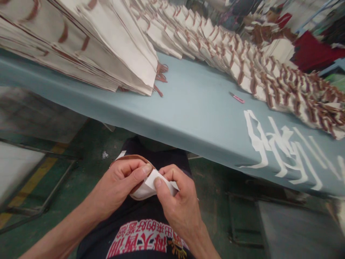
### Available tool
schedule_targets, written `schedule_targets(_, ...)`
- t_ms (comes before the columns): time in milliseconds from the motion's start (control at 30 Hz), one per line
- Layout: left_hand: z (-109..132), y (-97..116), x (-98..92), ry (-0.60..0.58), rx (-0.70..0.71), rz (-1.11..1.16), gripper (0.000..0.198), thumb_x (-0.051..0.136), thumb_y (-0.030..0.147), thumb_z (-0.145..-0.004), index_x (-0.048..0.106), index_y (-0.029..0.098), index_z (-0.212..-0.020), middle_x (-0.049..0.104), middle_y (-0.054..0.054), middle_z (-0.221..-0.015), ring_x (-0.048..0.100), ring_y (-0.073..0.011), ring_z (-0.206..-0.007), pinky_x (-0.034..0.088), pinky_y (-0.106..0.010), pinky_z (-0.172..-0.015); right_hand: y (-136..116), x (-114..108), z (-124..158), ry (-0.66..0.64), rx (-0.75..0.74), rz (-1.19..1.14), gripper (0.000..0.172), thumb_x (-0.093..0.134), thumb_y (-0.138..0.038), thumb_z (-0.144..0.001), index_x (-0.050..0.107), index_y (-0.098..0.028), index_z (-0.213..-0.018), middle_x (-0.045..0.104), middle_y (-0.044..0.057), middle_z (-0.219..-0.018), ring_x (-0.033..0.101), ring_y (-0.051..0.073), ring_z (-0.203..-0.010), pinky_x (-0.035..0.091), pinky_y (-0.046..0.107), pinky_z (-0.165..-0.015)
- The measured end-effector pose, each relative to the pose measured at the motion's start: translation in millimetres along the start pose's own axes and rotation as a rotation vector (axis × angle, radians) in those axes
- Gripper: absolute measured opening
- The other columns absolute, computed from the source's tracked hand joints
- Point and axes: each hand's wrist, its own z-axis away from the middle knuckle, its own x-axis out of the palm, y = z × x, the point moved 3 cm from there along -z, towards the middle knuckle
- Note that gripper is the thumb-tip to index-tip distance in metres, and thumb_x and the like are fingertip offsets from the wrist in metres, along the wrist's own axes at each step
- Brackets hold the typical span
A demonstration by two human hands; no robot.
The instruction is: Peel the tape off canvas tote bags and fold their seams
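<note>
Above my lap I hold a small white cloth piece with brown edging (pixel 142 192). My left hand (pixel 122 180) pinches its brown edge between thumb and fingers. A folded white strip (pixel 151 178) lies against the piece, and my right hand (pixel 179 194) grips it with the thumb pressed on top. Both hands are close together, thumbs nearly meeting at the strip. Part of the piece is hidden behind my fingers.
A blue-green table (pixel 188 108) runs across ahead. On it are stacked cream cloth pieces (pixel 113 43) at left, a long row of brown-trimmed bundles (pixel 215 46), pink-handled snips (pixel 237 97) and scattered white strips (pixel 283 144). Metal-framed stands flank me.
</note>
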Motion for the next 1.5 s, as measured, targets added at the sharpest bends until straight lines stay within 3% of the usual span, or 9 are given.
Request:
schedule_targets(333,-2.8,-1.0,-0.4,0.054,-0.132,0.035,0.069,0.093,0.08,-0.075,0.076,0.014,-0.073,0.057,0.002,-0.064,0.043,-0.0106,-0.058,0.037,-0.018,-0.052,1.2,4.6,-2.2,0.022,-0.072,0.013,0.023,0.062,-0.022,-0.096,0.052,-0.024,-0.074,0.067,0.0,-0.074,0.059,0.015,-0.063,0.043,0.029,-0.064)
schedule_targets(467,-2.4,-5.3,1.2,0.054,-0.154,0.013,0.069,0.092,0.082,-0.075,0.072,0.015,-0.072,0.056,0.003,-0.064,0.044,-0.0112,-0.058,0.037,-0.019,-0.052,4.8,5.7,-2.5,0.02,-0.06,-0.012,0.022,0.062,-0.022,-0.095,0.053,-0.024,-0.075,0.067,0.0,-0.074,0.059,0.015,-0.063,0.043,0.028,-0.063)
schedule_targets(667,-0.9,-3.8,-1.0,0.058,-0.063,-0.053,0.076,0.079,0.092,-0.084,0.079,0.016,-0.08,0.06,0.001,-0.069,0.047,-0.0125,-0.061,0.041,-0.021,-0.054,8.2,4.7,-2.5,0.036,-0.011,-0.013,0.02,0.062,-0.023,-0.094,0.056,-0.024,-0.075,0.064,-0.001,-0.073,0.057,0.015,-0.062,0.042,0.029,-0.062)
schedule_targets(733,0.4,-2.5,-2.6,0.033,-0.037,-0.069,0.071,0.078,0.088,-0.088,0.082,0.017,-0.086,0.066,-0.001,-0.075,0.053,-0.0138,-0.065,0.045,-0.021,-0.058,8.7,4.8,-2.7,0.042,-0.01,-0.01,0.02,0.062,-0.023,-0.094,0.057,-0.024,-0.076,0.064,-0.002,-0.073,0.057,0.015,-0.062,0.042,0.029,-0.062)
schedule_targets(900,1.9,0.8,-2.5,-0.007,-0.008,-0.212,0.042,0.092,0.058,-0.087,0.081,0.02,-0.099,0.077,-0.004,-0.093,0.069,-0.02,-0.082,0.056,-0.024,-0.071,11.2,9.0,-0.4,0.078,-0.024,-0.004,0.022,0.061,-0.022,-0.095,0.053,-0.024,-0.075,0.065,-0.001,-0.075,0.059,0.015,-0.065,0.041,0.029,-0.064)
schedule_targets(1133,0.7,3.3,2.7,0.011,0.089,-0.242,0.03,0.082,0.046,-0.096,0.081,0.019,-0.084,0.074,-0.002,-0.079,0.066,-0.0155,-0.069,0.053,-0.02,-0.063,17.8,16.3,6.6,0.05,0.018,-0.019,0.024,0.059,-0.025,-0.098,0.053,-0.024,-0.074,0.064,0.0,-0.074,0.059,0.016,-0.065,0.044,0.029,-0.064)
schedule_targets(1500,1.3,7.4,-1.1,-0.001,0.07,-0.159,0.029,0.087,0.043,-0.091,0.08,0.019,-0.078,0.072,-0.001,-0.074,0.061,-0.0135,-0.062,0.048,-0.019,-0.056,13.5,2.9,-1.6,-0.08,0.087,-0.087,0.027,0.066,-0.036,-0.1,0.058,-0.024,-0.076,0.068,-0.001,-0.074,0.065,0.018,-0.068,0.05,0.031,-0.068)
